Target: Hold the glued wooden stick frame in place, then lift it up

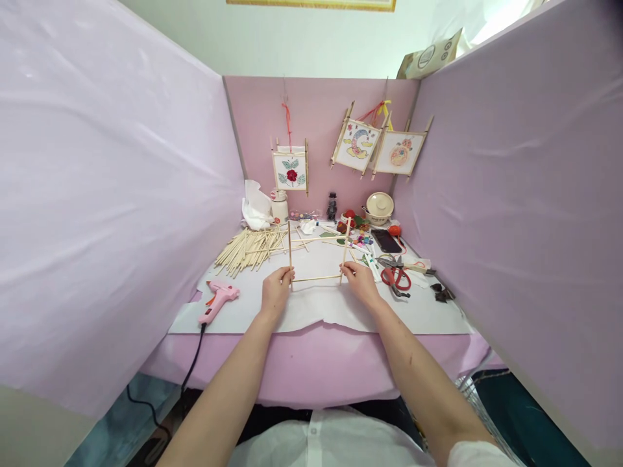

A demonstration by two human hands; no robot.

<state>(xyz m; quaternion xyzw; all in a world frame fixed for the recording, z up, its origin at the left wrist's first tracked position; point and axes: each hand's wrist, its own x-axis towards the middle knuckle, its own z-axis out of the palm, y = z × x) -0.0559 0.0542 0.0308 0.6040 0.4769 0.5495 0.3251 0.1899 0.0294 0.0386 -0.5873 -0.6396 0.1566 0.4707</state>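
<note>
A square frame of thin wooden sticks (316,279) lies on the white paper (321,305) in front of me. My left hand (275,290) pinches its near left corner, fingers closed on the sticks. My right hand (359,280) pinches the near right corner the same way. The two side sticks run away from me toward a far crossbar (318,239).
A pile of loose sticks (248,250) lies at the back left. A pink glue gun (217,301) rests left of my hand, cord over the edge. Red scissors (396,277), a phone (386,240) and small craft bits sit right. Purple panels wall in the desk.
</note>
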